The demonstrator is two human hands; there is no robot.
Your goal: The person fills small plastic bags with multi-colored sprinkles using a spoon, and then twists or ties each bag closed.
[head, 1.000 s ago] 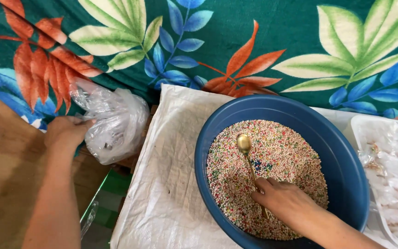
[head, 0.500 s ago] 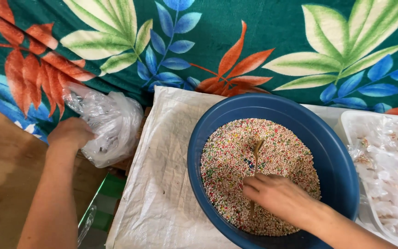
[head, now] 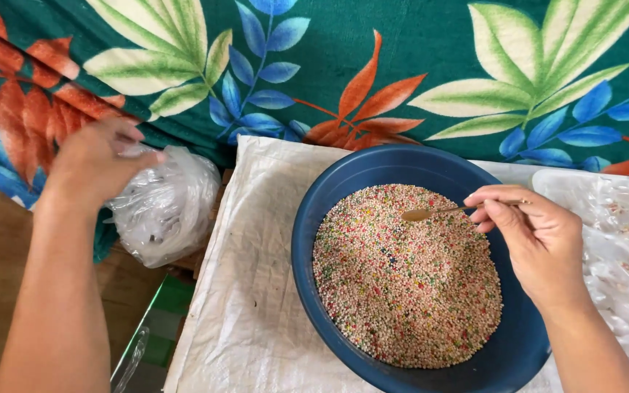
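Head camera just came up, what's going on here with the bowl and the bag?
A person sits over a blue bowl filled with tiny multicoloured beads. The right hand holds a small gold spoon level above the beads. The left hand is off to the side, gripping the top of a clear plastic bag beside the white woven sack under the bowl. A clear plastic tray sits to the right.

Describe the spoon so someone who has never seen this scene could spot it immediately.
Find the big dark blue bowl on the white woven cloth, filled with tiny multicoloured beads. Over its upper right part, the right hand pinches a thin spoon. It is the only slim, golden metal thing there, lying nearly level.
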